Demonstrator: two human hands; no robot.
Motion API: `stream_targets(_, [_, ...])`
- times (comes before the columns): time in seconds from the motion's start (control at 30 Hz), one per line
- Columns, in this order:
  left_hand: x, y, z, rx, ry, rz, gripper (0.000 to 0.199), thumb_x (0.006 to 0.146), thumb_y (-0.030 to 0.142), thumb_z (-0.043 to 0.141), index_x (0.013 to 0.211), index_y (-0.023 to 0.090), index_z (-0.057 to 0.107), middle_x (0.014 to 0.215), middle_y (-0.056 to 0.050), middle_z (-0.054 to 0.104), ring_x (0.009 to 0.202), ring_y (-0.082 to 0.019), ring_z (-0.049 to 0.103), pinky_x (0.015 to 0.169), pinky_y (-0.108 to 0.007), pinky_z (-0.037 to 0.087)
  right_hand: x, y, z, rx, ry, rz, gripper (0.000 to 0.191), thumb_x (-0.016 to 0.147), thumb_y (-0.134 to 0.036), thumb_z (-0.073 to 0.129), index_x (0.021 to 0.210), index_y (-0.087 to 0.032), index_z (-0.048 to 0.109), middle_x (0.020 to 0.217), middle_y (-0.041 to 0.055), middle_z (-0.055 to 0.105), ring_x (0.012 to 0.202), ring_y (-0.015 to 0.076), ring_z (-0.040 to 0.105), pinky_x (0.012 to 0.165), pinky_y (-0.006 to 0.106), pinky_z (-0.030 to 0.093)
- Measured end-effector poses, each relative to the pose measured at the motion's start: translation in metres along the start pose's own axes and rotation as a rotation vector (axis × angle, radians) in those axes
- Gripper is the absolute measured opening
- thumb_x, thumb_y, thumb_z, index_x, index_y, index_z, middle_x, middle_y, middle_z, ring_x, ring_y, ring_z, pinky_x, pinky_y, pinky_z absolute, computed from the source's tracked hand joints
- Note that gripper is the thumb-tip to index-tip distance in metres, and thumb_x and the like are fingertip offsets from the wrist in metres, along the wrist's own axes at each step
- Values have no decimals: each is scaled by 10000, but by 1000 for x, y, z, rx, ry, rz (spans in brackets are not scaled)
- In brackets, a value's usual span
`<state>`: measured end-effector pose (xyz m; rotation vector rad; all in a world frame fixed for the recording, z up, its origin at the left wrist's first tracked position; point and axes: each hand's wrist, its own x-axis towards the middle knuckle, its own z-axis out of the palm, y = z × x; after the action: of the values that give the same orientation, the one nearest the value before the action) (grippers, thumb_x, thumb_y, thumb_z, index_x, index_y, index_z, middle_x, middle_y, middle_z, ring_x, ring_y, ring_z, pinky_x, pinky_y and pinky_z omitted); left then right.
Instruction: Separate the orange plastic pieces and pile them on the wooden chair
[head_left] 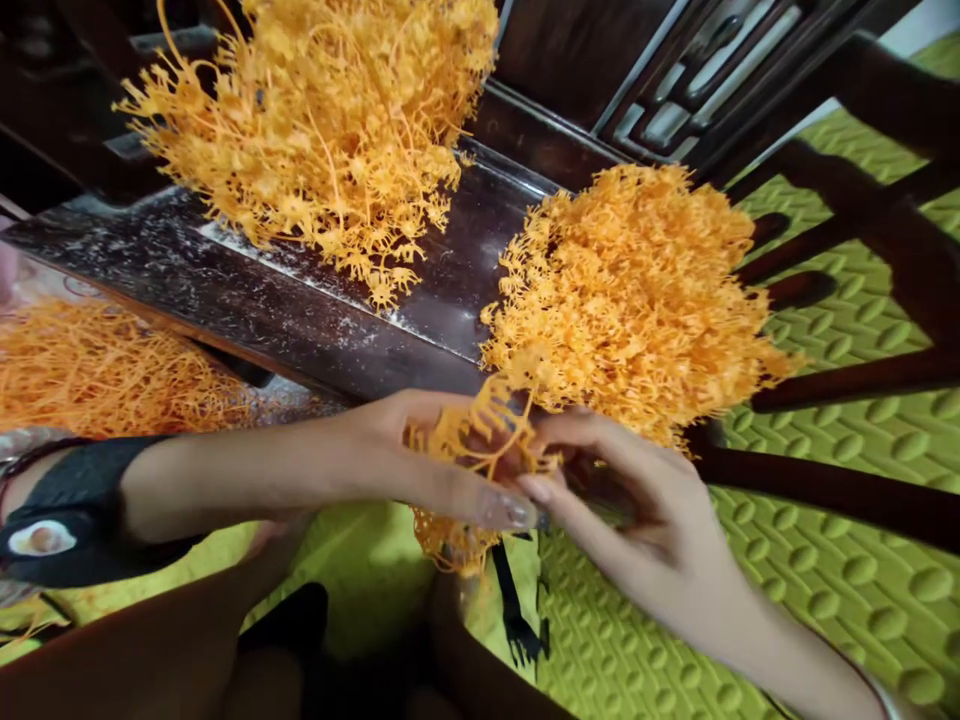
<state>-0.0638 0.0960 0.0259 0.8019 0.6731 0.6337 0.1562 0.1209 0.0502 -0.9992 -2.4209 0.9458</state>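
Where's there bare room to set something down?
Dark bench: narrow gap between left heap and right heap; also left end, though powder-dusted. Green mat: between chair rail and right hand's forearm. Crowded: bench front, where both hands hold an orange piece; lower left, strand pile.

Orange plastic-looking cluster (491,435) of thin, curling, toothed strands, bunched between both hands (469,470)
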Motion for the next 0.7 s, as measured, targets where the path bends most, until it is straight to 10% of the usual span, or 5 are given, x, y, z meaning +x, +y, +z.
stream_targets(0.23, [2, -10, -3, 359, 9, 21, 134, 827, 278, 651, 878, 168, 709, 812, 3, 738, 763, -130, 674, 690, -192, 503, -17, -10, 7, 76, -152, 101, 192, 872, -169, 584, 1020, -250, 493, 798, -37, 573, 676, 87, 543, 607, 190, 454])
stream_targets(0.5, [1, -22, -7, 390, 48, -11, 150, 836, 253, 613, 842, 142, 713, 802, -14, 756, 753, -136, 694, 701, -199, 517, -4, 0, 19, 756, -406, 428, 128, 942, -303, 528, 938, -175, 533, 748, -27, 549, 606, 52, 504, 569, 158, 450])
stream_targets(0.7, [-1, -28, -1, 378, 59, -36, 168, 859, 291, 576, 838, 176, 697, 791, 22, 724, 740, -105, 644, 679, -168, 463, -7, 3, 24, 641, -525, 489, 264, 932, -352, 548, 813, -124, 608, 723, 19, 600, 624, 80, 547, 588, 192, 445])
